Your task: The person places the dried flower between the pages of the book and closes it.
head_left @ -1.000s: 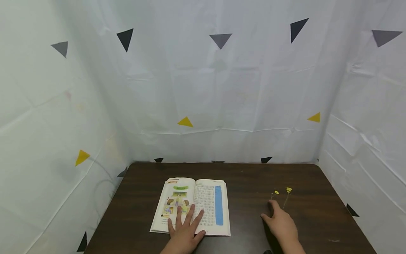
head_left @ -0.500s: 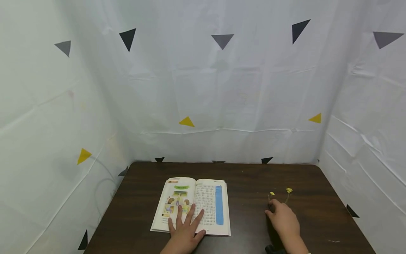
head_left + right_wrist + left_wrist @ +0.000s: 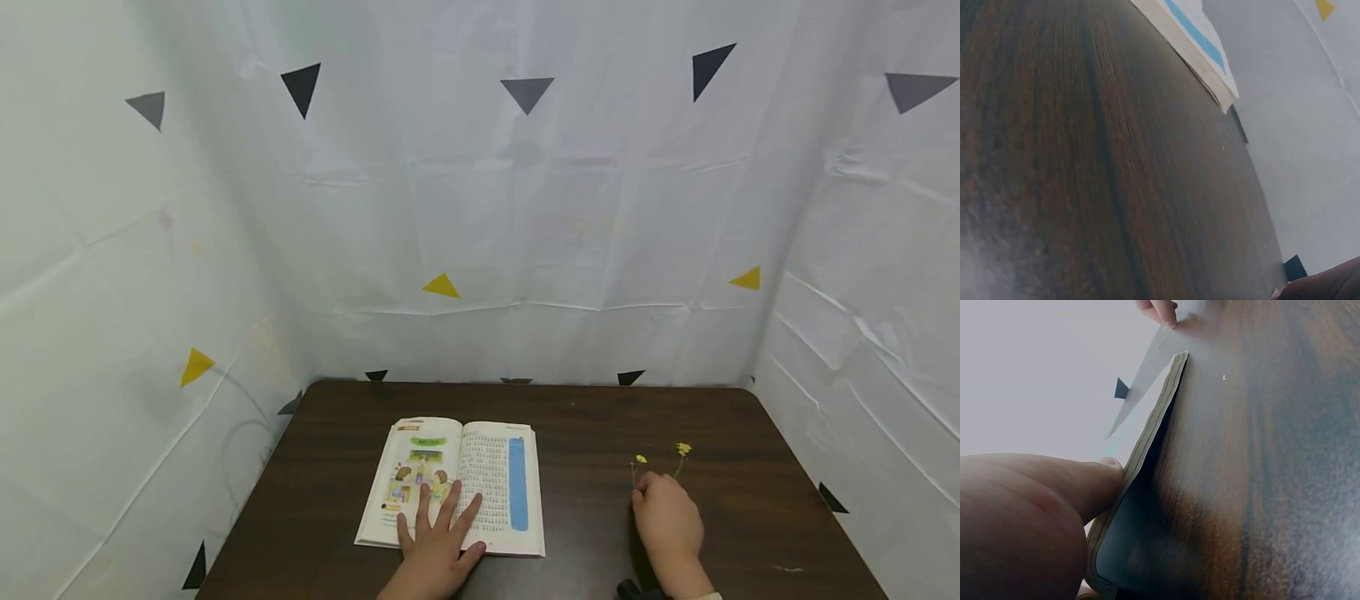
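Observation:
My left hand (image 3: 435,554) lies with spread fingers across the lower part of an open book (image 3: 528,500). The left page has coloured drawings; the right has rows of text and a blue band. In the left wrist view the thumb (image 3: 1079,484) rests against the book's edge (image 3: 1154,425). Right of the book, my right hand (image 3: 667,517) is low over the table, thumb and index finger drawn together at the stem of a small yellow flower (image 3: 641,459). A second yellow flower (image 3: 683,449) stands out just beyond the knuckles, its lower stem hidden by the hand.
A dark brown wooden table (image 3: 585,417) carries everything. White sheeting (image 3: 570,208) with black, grey and yellow triangles surrounds it at the back and sides. A black object (image 3: 633,590) shows by the right wrist.
My right thumb and index finger have come together at the nearer flower, and its head has shifted slightly left and down. The left hand and the book have stayed put.

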`<state>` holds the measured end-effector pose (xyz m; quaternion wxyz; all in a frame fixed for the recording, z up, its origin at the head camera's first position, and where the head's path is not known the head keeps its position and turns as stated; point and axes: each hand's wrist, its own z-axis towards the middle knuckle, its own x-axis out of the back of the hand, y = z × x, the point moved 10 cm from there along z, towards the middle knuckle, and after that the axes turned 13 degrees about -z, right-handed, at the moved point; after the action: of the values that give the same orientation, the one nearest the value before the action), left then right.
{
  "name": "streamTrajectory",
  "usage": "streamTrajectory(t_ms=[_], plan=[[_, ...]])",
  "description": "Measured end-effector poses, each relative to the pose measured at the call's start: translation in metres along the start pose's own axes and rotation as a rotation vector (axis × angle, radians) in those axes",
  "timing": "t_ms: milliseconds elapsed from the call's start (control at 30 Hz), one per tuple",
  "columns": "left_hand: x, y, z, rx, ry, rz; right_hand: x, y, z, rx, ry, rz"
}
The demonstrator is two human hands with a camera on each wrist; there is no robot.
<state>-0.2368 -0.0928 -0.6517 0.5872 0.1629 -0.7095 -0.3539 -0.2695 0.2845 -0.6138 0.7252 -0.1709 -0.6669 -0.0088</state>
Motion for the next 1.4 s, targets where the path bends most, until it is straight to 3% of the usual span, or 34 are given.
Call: streamTrajectory(t_ms=[267, 500, 967, 1167, 1400], plan=[[-0.002, -0.003, 0.001, -0.002, -0.002, 0.012, -0.007, -0.007, 0.007, 0.02, -0.077, -0.05], [0.0, -0.001, 0.002, 0.006, -0.003, 0.006, -0.009, -0.008, 0.011, 0.022, -0.059, -0.066], [-0.002, -0.003, 0.002, -0.008, -0.005, -0.014, -0.013, -0.005, 0.007, 0.004, -0.084, 0.012], [-0.003, -0.006, 0.002, -0.011, 0.0, -0.007, -0.017, -0.023, -0.004, 0.0, -0.109, 0.158], [-0.003, -0.005, 0.002, -0.004, 0.002, -0.012, -0.022, -0.062, -0.014, 0.031, -0.037, 0.251]])
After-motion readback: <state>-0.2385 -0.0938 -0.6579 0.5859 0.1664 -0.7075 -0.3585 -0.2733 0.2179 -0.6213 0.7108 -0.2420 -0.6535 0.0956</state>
